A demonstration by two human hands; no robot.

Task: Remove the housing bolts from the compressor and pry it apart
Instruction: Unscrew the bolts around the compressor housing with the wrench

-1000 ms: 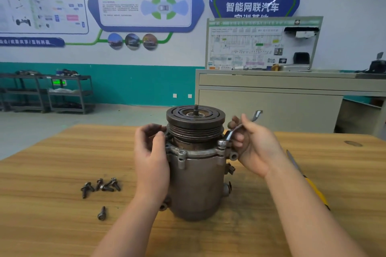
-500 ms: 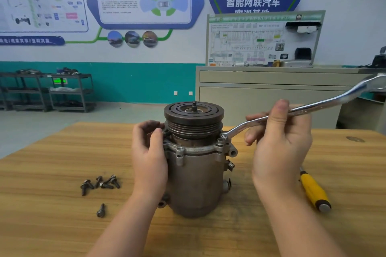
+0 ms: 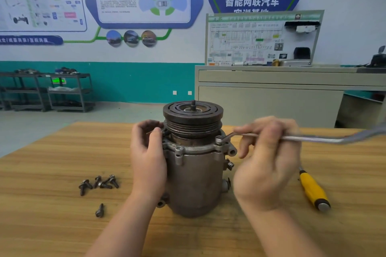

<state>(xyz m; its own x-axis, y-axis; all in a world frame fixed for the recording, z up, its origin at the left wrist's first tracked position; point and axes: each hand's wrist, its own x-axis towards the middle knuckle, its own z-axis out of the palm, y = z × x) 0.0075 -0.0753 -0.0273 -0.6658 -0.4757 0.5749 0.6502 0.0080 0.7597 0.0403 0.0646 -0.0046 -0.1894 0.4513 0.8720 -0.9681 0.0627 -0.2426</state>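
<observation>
A wooden table (image 3: 52, 152) fills the lower two thirds of the frame, its far edge running across the middle of the picture from the left, where grey floor shows beyond it, to the right, where a beige cabinet (image 3: 271, 102) stands behind it. The compressor (image 3: 195, 173) stands upright near the centre of the frame, pulley end up, with bare tabletop on both sides and in front of it. The left hand (image 3: 148, 158) comes up from the lower centre and wraps the compressor's left flank, fingers curled round the flange just under the pulley, thumb lying along the body. The right hand (image 3: 265, 162) rises from the lower right, its back toward the camera, fingers curled round the shank of a wrench (image 3: 313, 139); the hand is motion-blurred, so the exact finger positions cannot be told. The wrench's ring end sits on a bolt (image 3: 219, 139) at the right side of the flange, and its handle runs roughly level out to the right edge of the frame. At centre left, well apart from the compressor, a cluster of loose bolts (image 3: 98, 183) lies on the table, with a single bolt (image 3: 99, 210) below them. A yellow-handled screwdriver (image 3: 313, 192) lies at lower right, partly hidden behind the right hand.
</observation>
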